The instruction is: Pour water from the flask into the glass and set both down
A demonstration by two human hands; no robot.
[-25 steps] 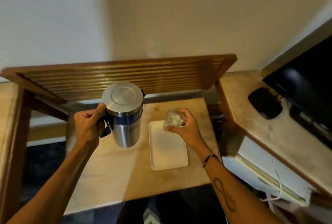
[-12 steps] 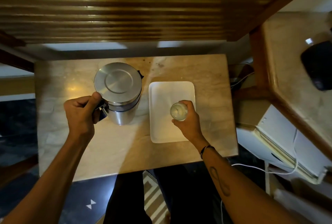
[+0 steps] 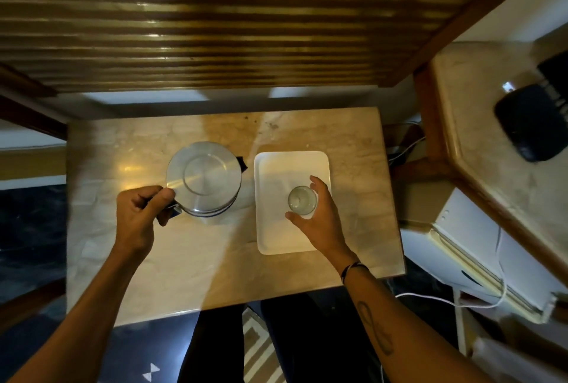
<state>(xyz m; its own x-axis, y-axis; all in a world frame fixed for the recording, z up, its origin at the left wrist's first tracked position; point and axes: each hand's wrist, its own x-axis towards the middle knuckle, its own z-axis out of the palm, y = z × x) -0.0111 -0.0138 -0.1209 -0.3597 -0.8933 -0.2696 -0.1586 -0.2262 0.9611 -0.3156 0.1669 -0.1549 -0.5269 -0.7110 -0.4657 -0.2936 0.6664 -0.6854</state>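
The steel flask (image 3: 203,179), lid on, stands upright on the small marble table (image 3: 153,259), seen from straight above. My left hand (image 3: 140,216) is closed around its dark handle at the flask's left side. The small clear glass (image 3: 302,200) stands upright on the white tray (image 3: 276,238), to the right of the flask. My right hand (image 3: 322,219) curves around the glass's right and near sides with its fingers spread and loosened; whether they still touch the glass is unclear.
A slatted wooden shelf (image 3: 215,29) overhangs the far side of the table. A side counter (image 3: 479,124) with a black device (image 3: 528,124) is on the right, with a white appliance (image 3: 479,256) and cables below it. My legs are at the table's near edge.
The flask and the glass came down from mid-air onto the table and the tray. My right hand's fingers have loosened from the glass. The camera tilted down.
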